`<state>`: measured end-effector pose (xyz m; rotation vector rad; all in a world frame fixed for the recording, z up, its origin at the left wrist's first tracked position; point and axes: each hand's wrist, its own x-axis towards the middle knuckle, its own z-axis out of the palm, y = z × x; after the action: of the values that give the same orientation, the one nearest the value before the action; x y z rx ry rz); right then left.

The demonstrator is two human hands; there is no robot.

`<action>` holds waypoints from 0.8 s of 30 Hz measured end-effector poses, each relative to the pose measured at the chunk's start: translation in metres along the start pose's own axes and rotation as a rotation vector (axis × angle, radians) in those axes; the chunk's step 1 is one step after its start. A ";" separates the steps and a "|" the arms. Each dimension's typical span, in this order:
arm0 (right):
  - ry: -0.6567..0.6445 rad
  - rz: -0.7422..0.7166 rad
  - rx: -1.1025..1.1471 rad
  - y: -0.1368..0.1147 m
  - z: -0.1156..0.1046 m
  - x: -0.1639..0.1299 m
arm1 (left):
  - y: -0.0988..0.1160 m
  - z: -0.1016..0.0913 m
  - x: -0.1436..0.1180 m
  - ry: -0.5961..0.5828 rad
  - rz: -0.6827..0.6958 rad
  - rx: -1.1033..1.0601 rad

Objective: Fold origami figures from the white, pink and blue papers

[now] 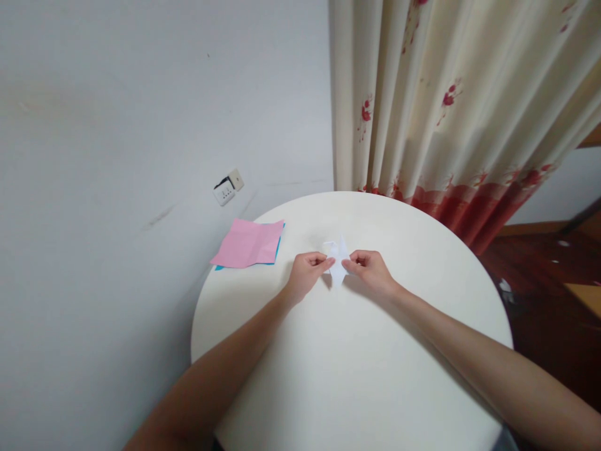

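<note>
Left hand [306, 273]: pinched closed on the folded paper [337, 270]
Right hand [372, 270]: likewise pinched, on its opposite side
Folded paper: white, between both hands, over the table [357, 369]
Pink sheet [248, 244]: overlying blue paper [278, 251]

White paper [338, 270], partly hidden by fingers [353, 267] (blue sheet [278, 250] mostly hidden under pink sheet [247, 243])

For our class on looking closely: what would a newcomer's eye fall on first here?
A pink sheet likely stands out, over blue paper on the far left of the white table. Right of it, the left hand and right hand pinch a folded white paper. A red-flowered curtain hangs at upper right.
</note>
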<state>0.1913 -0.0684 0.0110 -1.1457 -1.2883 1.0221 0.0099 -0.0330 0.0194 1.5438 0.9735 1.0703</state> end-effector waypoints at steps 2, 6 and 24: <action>0.003 -0.004 -0.008 0.000 -0.001 0.001 | 0.000 -0.001 0.001 0.015 0.003 -0.004; -0.005 -0.015 -0.025 0.001 -0.003 0.002 | 0.001 -0.002 0.001 0.032 0.007 -0.021; 0.017 -0.031 -0.037 0.004 -0.007 0.004 | 0.001 -0.002 0.003 -0.013 -0.020 -0.053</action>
<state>0.1982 -0.0641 0.0082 -1.1571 -1.3121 0.9672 0.0092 -0.0303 0.0206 1.4937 0.9426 1.0625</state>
